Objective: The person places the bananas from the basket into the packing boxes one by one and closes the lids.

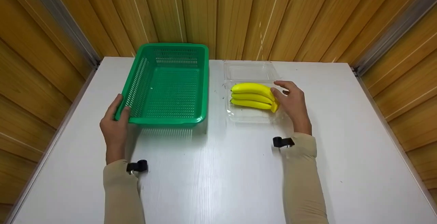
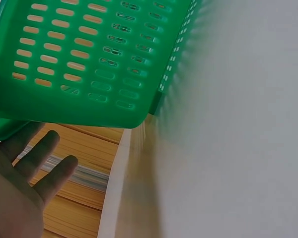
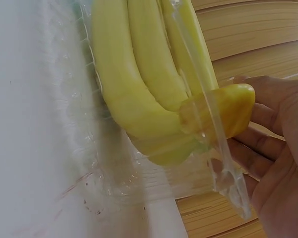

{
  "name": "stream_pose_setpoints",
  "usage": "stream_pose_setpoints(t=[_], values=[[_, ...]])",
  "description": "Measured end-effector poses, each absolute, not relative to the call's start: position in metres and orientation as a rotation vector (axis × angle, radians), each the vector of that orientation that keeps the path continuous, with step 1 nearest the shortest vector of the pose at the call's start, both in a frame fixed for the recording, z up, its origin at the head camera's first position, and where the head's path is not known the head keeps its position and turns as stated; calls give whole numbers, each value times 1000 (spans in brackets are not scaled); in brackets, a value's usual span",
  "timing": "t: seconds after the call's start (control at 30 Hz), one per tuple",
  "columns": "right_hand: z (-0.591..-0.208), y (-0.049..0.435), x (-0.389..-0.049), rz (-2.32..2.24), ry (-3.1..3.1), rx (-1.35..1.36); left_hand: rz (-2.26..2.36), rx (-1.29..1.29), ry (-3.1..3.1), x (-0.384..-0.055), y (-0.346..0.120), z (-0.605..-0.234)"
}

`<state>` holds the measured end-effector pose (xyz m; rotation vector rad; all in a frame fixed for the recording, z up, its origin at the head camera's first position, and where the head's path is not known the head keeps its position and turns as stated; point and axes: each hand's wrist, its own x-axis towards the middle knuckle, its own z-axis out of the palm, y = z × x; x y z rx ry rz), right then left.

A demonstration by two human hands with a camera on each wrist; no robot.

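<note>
In the head view, my left hand (image 1: 114,128) grips the near left corner of a green plastic basket (image 1: 203,91), thumb over the rim. The left wrist view shows several fingers (image 2: 42,148) spread beneath the basket's rim. A bunch of yellow bananas (image 1: 252,97) lies in a clear hinged plastic container (image 1: 251,117), stem end to the right. At that end is my right hand (image 1: 293,102), its thumb at the top banana and its fingers loosely bent. Seen from the right wrist, those fingers (image 3: 253,148) are beside the stem and partly hidden by the container's edge.
Behind the bananas, the container's lid (image 1: 251,71) lies folded back toward the wooden wall (image 1: 235,19). Everything stands on a white table (image 1: 211,183). Wood-panelled walls also flank the table on both sides. A black camera mount (image 1: 138,166) sits on the left sleeve, another on the right.
</note>
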<state>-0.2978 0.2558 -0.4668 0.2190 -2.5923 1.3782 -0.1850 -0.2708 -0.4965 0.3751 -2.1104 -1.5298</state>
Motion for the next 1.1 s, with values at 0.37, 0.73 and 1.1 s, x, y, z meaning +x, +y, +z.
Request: stream_pose_setpoints(t=[0.37, 0.73, 1.1], values=[[-466, 261, -298, 1424, -2600, 164, -1471, 396, -2072, -184, -265, -483], [-469, 265, -299, 1461, -2623, 78, -1343, 258, -2036, -184, -243, -455], [-475, 270, -301, 1422, -2594, 98, -1281, -25, -1992, -189, -198, -437]])
